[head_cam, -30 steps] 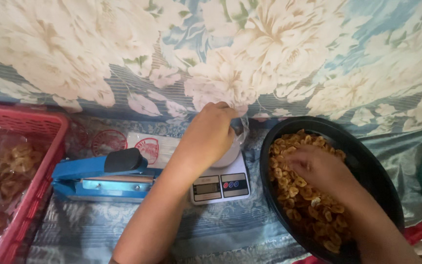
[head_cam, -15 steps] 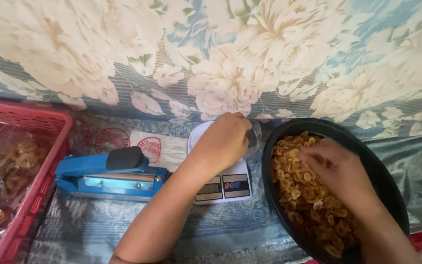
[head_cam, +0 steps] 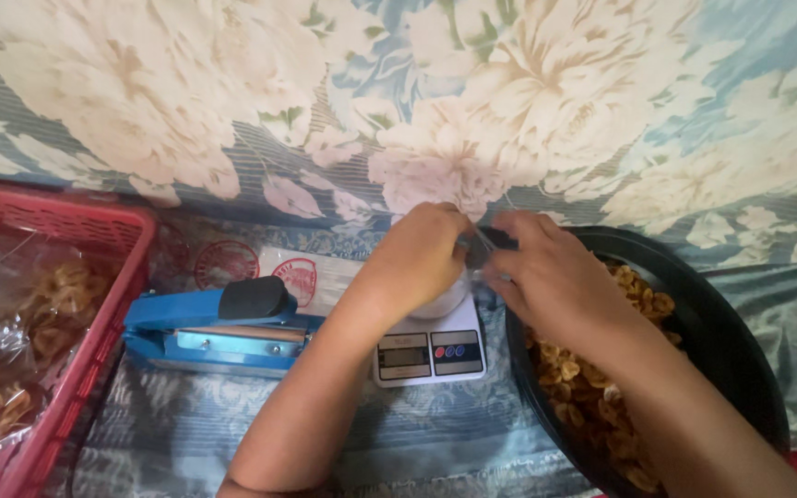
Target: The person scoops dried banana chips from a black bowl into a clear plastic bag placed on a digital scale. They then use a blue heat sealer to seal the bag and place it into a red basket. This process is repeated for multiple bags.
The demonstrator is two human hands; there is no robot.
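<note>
My left hand (head_cam: 414,256) and my right hand (head_cam: 546,272) meet above a small white digital kitchen scale (head_cam: 431,352). Both pinch the rim of a clear plastic bag (head_cam: 480,247) that stands on the scale, mostly hidden behind my fingers. To the right lies a wide black bowl (head_cam: 721,318) holding several golden fried snack pieces (head_cam: 592,387); my right forearm crosses over it.
A blue impulse heat sealer (head_cam: 219,330) with a black knob lies left of the scale. Flat printed plastic bags (head_cam: 297,277) rest behind it. A red plastic basket (head_cam: 76,369) at the far left holds filled snack bags. A floral cloth covers the surface and the back.
My right hand has left the snacks in the black bowl and moved left to the bag on the scale. My left hand stayed at the bag.
</note>
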